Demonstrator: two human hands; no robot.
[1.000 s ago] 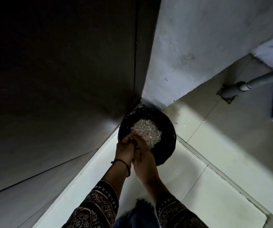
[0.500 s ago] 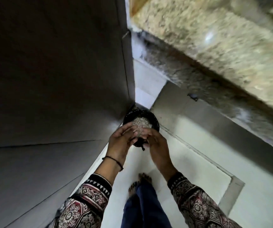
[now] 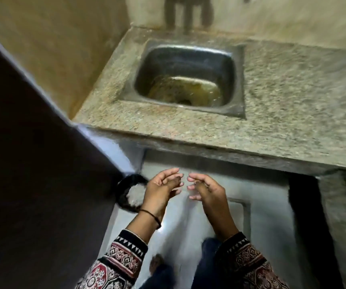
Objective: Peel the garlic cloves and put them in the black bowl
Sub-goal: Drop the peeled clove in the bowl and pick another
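A black bowl [image 3: 124,202] stands on the floor at the left, tight against a dark panel, with a pale heap of whitish bits [image 3: 135,196] inside; my left wrist hides its right rim. My left hand [image 3: 161,187] hovers above and right of the bowl, fingers loosely curled, nothing visible in it. My right hand [image 3: 206,189] is beside it, a small gap between the fingertips, also holding nothing. No garlic clove shows in either hand. The frame is blurred.
A speckled granite counter [image 3: 272,113] with a steel sink [image 3: 185,78] runs across the view above my hands. A dark panel [image 3: 32,163] fills the left side. Pale floor tiles [image 3: 188,224] lie below, with my feet and blue trousers [image 3: 163,270] at the bottom.
My head has lifted, so the counter and sink have come into view. Both hands rose away from the bowl and parted; the bowl now lies lower left of them.
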